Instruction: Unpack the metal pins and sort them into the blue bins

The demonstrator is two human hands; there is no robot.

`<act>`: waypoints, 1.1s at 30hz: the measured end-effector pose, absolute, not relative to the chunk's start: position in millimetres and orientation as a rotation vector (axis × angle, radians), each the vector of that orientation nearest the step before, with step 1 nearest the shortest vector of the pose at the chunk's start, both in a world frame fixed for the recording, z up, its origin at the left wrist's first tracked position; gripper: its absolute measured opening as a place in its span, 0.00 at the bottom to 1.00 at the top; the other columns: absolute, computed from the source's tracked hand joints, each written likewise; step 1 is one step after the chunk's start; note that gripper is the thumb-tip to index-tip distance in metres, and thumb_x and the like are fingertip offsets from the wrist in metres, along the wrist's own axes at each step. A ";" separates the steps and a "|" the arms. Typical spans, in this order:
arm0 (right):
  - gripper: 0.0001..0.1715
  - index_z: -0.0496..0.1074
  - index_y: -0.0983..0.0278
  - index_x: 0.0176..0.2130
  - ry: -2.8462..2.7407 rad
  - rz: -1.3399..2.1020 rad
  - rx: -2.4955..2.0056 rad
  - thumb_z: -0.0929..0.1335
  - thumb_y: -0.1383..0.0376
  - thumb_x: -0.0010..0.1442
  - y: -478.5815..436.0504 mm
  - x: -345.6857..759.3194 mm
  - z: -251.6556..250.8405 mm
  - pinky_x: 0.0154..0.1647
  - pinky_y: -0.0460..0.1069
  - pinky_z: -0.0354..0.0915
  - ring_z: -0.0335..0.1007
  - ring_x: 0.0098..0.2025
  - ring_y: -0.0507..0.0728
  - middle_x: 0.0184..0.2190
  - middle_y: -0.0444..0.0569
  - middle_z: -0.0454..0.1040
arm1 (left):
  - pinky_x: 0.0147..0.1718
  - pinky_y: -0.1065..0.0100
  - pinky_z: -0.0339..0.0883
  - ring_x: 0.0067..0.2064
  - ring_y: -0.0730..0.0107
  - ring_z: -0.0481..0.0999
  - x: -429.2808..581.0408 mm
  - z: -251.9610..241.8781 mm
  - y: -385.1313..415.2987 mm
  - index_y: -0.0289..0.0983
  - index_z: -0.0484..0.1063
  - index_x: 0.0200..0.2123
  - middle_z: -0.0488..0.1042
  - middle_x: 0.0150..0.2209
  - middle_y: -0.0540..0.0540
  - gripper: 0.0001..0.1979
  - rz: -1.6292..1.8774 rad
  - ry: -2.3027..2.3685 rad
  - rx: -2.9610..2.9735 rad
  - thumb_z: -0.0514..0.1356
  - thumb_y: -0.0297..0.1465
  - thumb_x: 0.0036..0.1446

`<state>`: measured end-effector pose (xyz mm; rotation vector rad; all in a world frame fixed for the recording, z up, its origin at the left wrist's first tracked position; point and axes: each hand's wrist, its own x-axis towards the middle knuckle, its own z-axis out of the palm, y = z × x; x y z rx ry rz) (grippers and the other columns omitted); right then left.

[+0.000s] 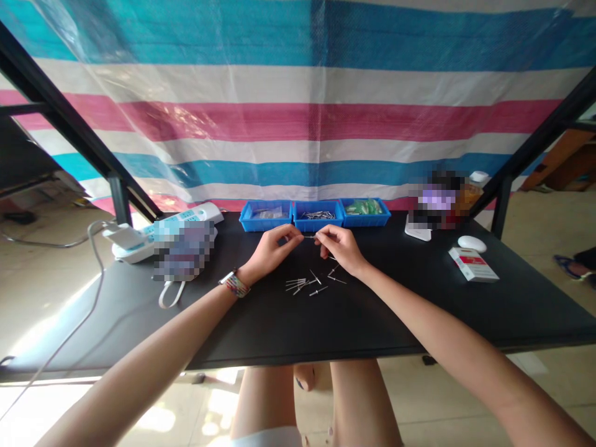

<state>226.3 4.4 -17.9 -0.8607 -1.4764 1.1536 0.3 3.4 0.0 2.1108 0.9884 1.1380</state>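
Observation:
Between my two hands a slim metal blind rivet is held level above the black table. One end sits in the pinched thumb and fingers of my left hand. The other end is pinched by my right hand; its fingertips partly cover the rivet. Just below, several loose blind rivets lie scattered on the table, some side by side in a small group. Right behind my hands stands the middle blue bin with a heap of rivets in it.
The left blue bin holds clear bags, the right blue bin green-and-clear packets. A power strip with a white cable lies left, beside a blurred-out item. A red-and-white box and a white oval object sit right, on the black table.

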 end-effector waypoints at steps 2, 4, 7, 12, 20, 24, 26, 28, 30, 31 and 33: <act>0.21 0.76 0.63 0.37 -1.441 1.178 -0.840 0.78 0.49 0.57 2.8 225.4 -16.2 0.23 0.46 0.69 0.72 0.22 0.50 0.29 0.44 0.77 | 0.39 0.66 0.67 0.36 0.66 0.74 -0.2 -0.6 4.5 0.37 0.76 0.35 0.77 0.33 0.48 0.18 1.136 1.008 2.124 0.62 0.45 0.71; 0.19 0.75 0.62 0.37 -1.415 1.196 -0.822 0.79 0.54 0.55 1.7 224.7 -15.0 0.23 0.46 0.70 0.72 0.22 0.50 0.29 0.42 0.75 | 0.40 0.66 0.67 0.37 0.65 0.75 -0.3 -1.3 5.3 0.37 0.76 0.34 0.78 0.34 0.48 0.20 1.130 1.017 2.132 0.61 0.46 0.71; 0.15 0.74 0.63 0.35 -1.403 1.199 -0.824 0.78 0.58 0.54 1.4 224.0 -15.0 0.23 0.46 0.70 0.72 0.22 0.50 0.28 0.41 0.74 | 0.41 0.65 0.69 0.37 0.64 0.77 -0.1 -2.4 6.0 0.37 0.77 0.32 0.80 0.34 0.47 0.22 1.105 1.034 2.144 0.59 0.48 0.72; 0.14 0.73 0.62 0.35 -1.398 1.185 -0.835 0.77 0.59 0.54 3.2 224.5 -16.2 0.23 0.45 0.69 0.72 0.23 0.50 0.28 0.41 0.74 | 0.42 0.65 0.69 0.38 0.64 0.78 -0.6 -5.2 7.6 0.37 0.78 0.33 0.81 0.34 0.46 0.23 1.078 1.052 2.161 0.58 0.48 0.73; 0.14 0.73 0.62 0.33 -1.396 1.170 -0.844 0.77 0.58 0.54 4.0 224.1 -14.6 0.22 0.46 0.69 0.72 0.22 0.51 0.26 0.41 0.73 | 0.40 0.66 0.70 0.38 0.64 0.78 0.0 -2.1 5.2 0.37 0.77 0.35 0.80 0.34 0.47 0.22 1.021 1.058 2.118 0.58 0.48 0.72; 0.13 0.72 0.61 0.32 -1.343 1.046 -0.867 0.76 0.57 0.55 11.1 227.3 -11.8 0.22 0.46 0.69 0.72 0.22 0.51 0.24 0.40 0.72 | 0.43 0.65 0.72 0.40 0.62 0.79 1.3 1.1 1.7 0.36 0.78 0.37 0.81 0.37 0.45 0.17 0.910 0.972 2.182 0.60 0.43 0.70; 0.13 0.74 0.61 0.33 -1.288 0.906 -0.898 0.75 0.56 0.57 19.2 233.0 -9.2 0.22 0.46 0.69 0.71 0.21 0.52 0.25 0.42 0.74 | 0.45 0.64 0.73 0.41 0.62 0.80 1.9 3.0 -0.2 0.36 0.80 0.39 0.81 0.39 0.44 0.13 0.840 0.892 2.229 0.61 0.40 0.69; 0.13 0.78 0.62 0.37 -1.268 0.752 -0.965 0.74 0.54 0.59 29.3 241.7 -7.0 0.21 0.47 0.68 0.70 0.20 0.51 0.31 0.47 0.80 | 0.46 0.64 0.73 0.42 0.62 0.80 2.2 5.0 -2.1 0.36 0.82 0.41 0.81 0.40 0.43 0.12 0.777 0.830 2.281 0.61 0.37 0.68; 0.16 0.82 0.62 0.43 -1.334 0.629 -1.054 0.72 0.55 0.61 38.9 252.1 -6.0 0.20 0.48 0.67 0.70 0.19 0.51 0.42 0.53 0.84 | 0.47 0.64 0.73 0.43 0.62 0.80 2.3 6.4 -3.6 0.37 0.83 0.43 0.81 0.40 0.42 0.11 0.732 0.807 2.326 0.61 0.34 0.68; 0.17 0.83 0.63 0.45 -1.376 0.571 -1.092 0.71 0.56 0.62 42.7 257.1 -6.0 0.20 0.49 0.67 0.70 0.20 0.51 0.46 0.55 0.84 | 0.47 0.63 0.73 0.43 0.62 0.80 2.3 6.5 -4.0 0.37 0.84 0.44 0.81 0.41 0.42 0.11 0.718 0.804 2.341 0.61 0.33 0.68; 0.19 0.84 0.64 0.46 -1.420 0.458 -1.137 0.68 0.59 0.62 47.5 265.3 -6.2 0.22 0.49 0.68 0.73 0.24 0.54 0.50 0.57 0.84 | 0.48 0.63 0.74 0.44 0.62 0.79 2.0 5.5 -4.3 0.38 0.84 0.46 0.80 0.43 0.42 0.12 0.704 0.801 2.361 0.61 0.32 0.67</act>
